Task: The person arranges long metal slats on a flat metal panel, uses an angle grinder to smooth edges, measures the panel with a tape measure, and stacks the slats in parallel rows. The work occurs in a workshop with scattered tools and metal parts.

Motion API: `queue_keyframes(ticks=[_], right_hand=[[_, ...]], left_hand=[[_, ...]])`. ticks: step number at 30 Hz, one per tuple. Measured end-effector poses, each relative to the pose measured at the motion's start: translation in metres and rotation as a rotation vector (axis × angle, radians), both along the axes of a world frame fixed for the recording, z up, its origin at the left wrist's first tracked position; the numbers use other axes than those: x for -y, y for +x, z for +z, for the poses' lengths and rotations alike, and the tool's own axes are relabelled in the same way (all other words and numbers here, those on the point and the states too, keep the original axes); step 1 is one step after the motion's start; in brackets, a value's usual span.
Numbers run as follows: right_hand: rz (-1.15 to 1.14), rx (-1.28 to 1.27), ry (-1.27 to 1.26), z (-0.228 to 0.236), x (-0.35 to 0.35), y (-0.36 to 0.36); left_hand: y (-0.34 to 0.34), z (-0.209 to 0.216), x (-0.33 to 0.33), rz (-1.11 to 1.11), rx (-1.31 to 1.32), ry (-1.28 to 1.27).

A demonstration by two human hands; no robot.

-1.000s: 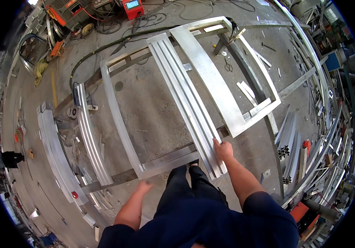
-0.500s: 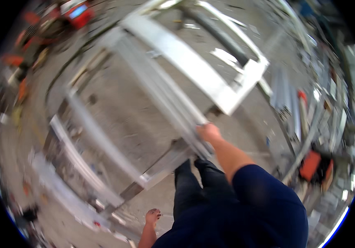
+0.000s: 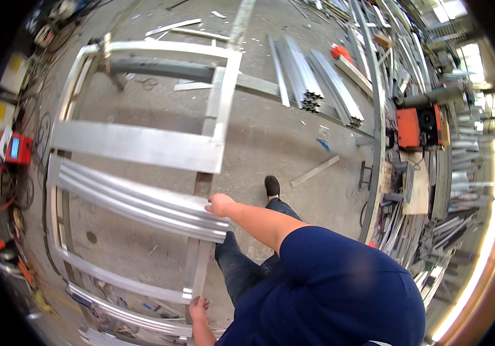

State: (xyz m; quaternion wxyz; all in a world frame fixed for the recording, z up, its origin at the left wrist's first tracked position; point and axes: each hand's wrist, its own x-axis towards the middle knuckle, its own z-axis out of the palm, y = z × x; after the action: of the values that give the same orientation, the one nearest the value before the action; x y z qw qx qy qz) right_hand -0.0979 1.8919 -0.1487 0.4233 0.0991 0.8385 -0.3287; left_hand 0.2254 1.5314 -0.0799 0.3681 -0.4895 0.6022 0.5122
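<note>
Silvery metal, probably stiff, slick and modest in weight, the ridged panel [image 3: 138,199] spans the frame [image 3: 126,281]; best held by both long edges. Left hand [image 3: 199,310] hangs half-curled by the frame's near edge, any hold unclear; right hand [image 3: 221,205] grasps the panel's long edge at its near end.

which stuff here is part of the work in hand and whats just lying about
Seemingly part of the work:
- grooved metal profile, touched by the right hand
- silver frame beside it
- thin crossbar, nearest the left hand

Seemingly just lying about:
- bundled profiles on the floor
- loose strip
- orange machine
</note>
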Motion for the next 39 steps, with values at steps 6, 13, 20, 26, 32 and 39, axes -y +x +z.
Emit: queue_keyframes(ticks=[6,13,20,26,32,39], right_hand=[[0.026,0.175,0.045,-0.029,-0.218,0.06],[-0.328,0.298,0.316,-0.026,-0.544,0.11],[-1.045,-0.024,0.39,0.025,-0.741,0.125],[-1.29,0.105,0.036,0.071,-0.747,0.128],[-1.445,0.213,-0.07,0.101,-0.757,0.149],[-1.505,0.171,-0.007,0.07,-0.846,0.124]], left_hand=[[-0.098,0.024,-0.108,-0.042,0.004,-0.102],[-0.193,0.038,-0.291,-0.609,-0.063,0.034],[-0.346,0.061,-0.449,-1.007,-0.236,-0.059],[-0.461,0.023,-0.53,-1.167,-0.319,-0.076],[-0.549,0.009,-0.629,-1.163,-0.345,-0.043],[-0.57,0.026,-0.699,-0.934,-0.331,0.036]])
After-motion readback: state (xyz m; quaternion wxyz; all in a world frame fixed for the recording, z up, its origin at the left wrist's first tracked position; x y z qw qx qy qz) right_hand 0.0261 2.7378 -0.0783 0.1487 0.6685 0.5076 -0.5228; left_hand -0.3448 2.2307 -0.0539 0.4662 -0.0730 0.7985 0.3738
